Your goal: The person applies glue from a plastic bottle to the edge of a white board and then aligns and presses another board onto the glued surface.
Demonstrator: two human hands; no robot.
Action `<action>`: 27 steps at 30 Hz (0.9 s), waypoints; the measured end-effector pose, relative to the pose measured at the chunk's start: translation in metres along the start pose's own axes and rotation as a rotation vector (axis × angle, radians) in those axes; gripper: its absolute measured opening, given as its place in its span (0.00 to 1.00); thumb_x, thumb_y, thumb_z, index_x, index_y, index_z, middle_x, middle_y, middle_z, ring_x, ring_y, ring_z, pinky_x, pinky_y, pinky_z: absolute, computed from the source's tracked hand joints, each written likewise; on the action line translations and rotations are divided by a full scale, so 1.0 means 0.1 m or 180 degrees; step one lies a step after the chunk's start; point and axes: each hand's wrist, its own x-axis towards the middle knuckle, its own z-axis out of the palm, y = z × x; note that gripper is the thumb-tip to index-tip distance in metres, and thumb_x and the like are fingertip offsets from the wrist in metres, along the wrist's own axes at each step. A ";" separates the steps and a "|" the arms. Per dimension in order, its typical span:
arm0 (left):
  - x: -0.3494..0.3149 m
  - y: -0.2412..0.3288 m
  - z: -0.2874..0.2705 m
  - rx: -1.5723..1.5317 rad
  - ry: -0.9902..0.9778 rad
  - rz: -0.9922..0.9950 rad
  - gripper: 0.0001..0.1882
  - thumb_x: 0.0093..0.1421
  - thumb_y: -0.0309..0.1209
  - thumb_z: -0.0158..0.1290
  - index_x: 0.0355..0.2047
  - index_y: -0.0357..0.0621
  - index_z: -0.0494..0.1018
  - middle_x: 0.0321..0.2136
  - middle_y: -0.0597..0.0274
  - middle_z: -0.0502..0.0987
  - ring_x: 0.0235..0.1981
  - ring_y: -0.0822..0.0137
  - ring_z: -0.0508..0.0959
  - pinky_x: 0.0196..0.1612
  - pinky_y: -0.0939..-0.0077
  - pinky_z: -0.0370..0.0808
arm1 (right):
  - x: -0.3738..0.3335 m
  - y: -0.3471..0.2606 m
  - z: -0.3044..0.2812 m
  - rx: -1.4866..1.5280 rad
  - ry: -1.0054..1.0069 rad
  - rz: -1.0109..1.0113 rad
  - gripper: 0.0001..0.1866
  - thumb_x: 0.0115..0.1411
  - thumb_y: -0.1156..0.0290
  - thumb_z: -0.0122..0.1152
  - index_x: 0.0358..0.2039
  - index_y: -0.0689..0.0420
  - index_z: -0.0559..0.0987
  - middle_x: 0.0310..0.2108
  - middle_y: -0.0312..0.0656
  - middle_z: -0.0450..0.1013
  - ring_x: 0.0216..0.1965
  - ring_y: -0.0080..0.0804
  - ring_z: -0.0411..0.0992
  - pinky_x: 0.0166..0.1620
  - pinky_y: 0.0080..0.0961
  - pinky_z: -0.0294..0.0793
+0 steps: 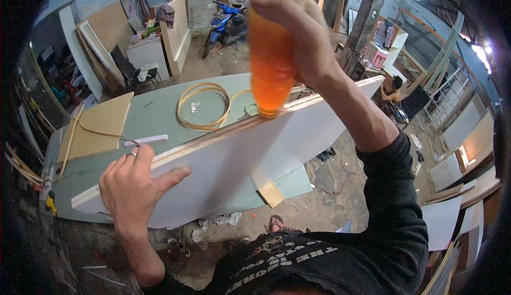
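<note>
My right hand [311,39] is wrapped round a clear plastic bottle [271,66] of orange liquid, likely glue. The bottle is upside down, its neck at the top edge of a white board [229,172]. That board stands on its long edge across the table, its raw wooden edge facing up. My left hand [130,183] grips the board near its left end, thumb on the white face and fingers over the top edge. A coil of thin edging strip [179,108] lies on the table behind the board. Whether liquid is leaving the bottle cannot be made out.
The grey-green table [154,98] also bears a tan panel [101,124], a short white strip [146,140] and a wood block [271,194]. A blue motorbike [226,26] stands behind. Another person [393,87] sits at the right. Panels [444,220] lean at the far right.
</note>
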 end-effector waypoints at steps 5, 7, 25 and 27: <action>-0.05 -0.03 0.01 -0.0118 -0.0048 -0.0168 0.32 0.41 0.59 0.66 0.28 0.41 0.74 0.20 0.54 0.77 0.25 0.52 0.79 0.30 0.59 0.73 | 0.29 -0.28 0.34 0.0775 -0.0993 0.0086 0.14 0.60 0.60 0.62 0.35 0.58 0.75 0.23 0.34 0.70 0.24 0.24 0.71 0.26 0.25 0.71; -0.06 -0.03 0.03 -0.0164 -0.0046 -0.0206 0.32 0.40 0.58 0.66 0.29 0.40 0.74 0.21 0.52 0.77 0.26 0.50 0.79 0.31 0.57 0.74 | 0.22 -0.30 0.56 0.0580 -0.0693 0.0197 0.13 0.60 0.60 0.63 0.32 0.58 0.75 0.21 0.33 0.70 0.23 0.23 0.70 0.25 0.25 0.70; -0.13 -0.06 0.01 -0.0254 -0.0003 -0.0174 0.33 0.43 0.62 0.63 0.29 0.43 0.76 0.20 0.58 0.76 0.25 0.55 0.79 0.28 0.60 0.74 | 0.08 -0.10 0.61 0.0432 0.0119 0.0386 0.17 0.61 0.57 0.58 0.40 0.59 0.75 0.27 0.38 0.72 0.24 0.27 0.73 0.26 0.25 0.73; -0.12 -0.06 0.00 -0.0222 -0.0036 -0.0178 0.32 0.43 0.62 0.63 0.28 0.44 0.75 0.20 0.58 0.76 0.25 0.55 0.79 0.28 0.60 0.74 | 0.08 -0.10 0.48 0.0369 0.0189 0.0372 0.18 0.60 0.57 0.58 0.39 0.59 0.75 0.27 0.39 0.72 0.22 0.27 0.72 0.24 0.26 0.73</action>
